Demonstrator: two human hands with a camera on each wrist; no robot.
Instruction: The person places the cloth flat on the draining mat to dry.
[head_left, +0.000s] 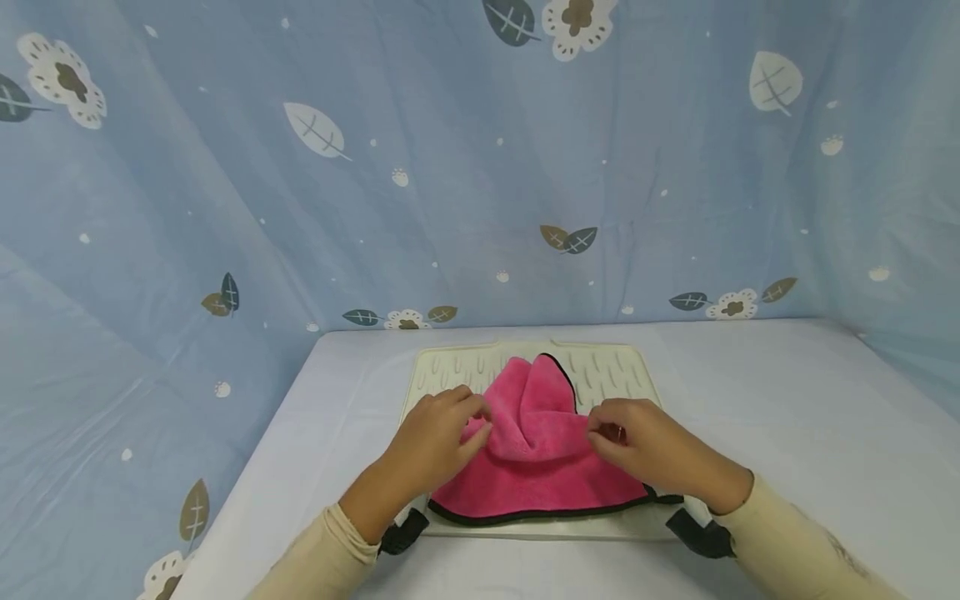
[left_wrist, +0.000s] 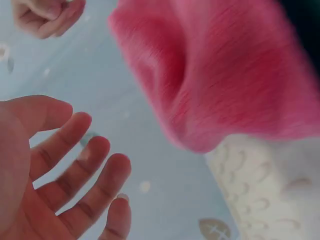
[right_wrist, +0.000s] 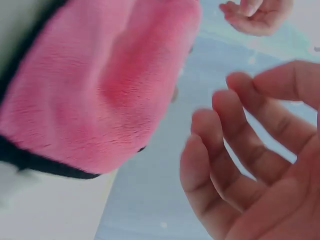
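Note:
A plush pink cloth (head_left: 532, 483) with black edging lies rumpled, its middle bunched up into folds. Over its left side hovers my left hand (head_left: 431, 437), fingers loosely bent. The left wrist view shows that hand (left_wrist: 65, 170) apart from the cloth (left_wrist: 230, 75), holding nothing. My right hand (head_left: 656, 446) is above the cloth's right side, thumb near the index fingertip. In the right wrist view this hand (right_wrist: 255, 160) also holds nothing, with a gap between its relaxed fingers and the cloth (right_wrist: 110, 90).
Beneath the cloth is a cream mat (head_left: 611, 375) with raised ridges, on a table covered in white (head_left: 772, 417). A blue curtain (head_left: 465, 167) with leaves and flowers hangs behind and to the sides. Black straps (head_left: 701, 533) are at the wrists.

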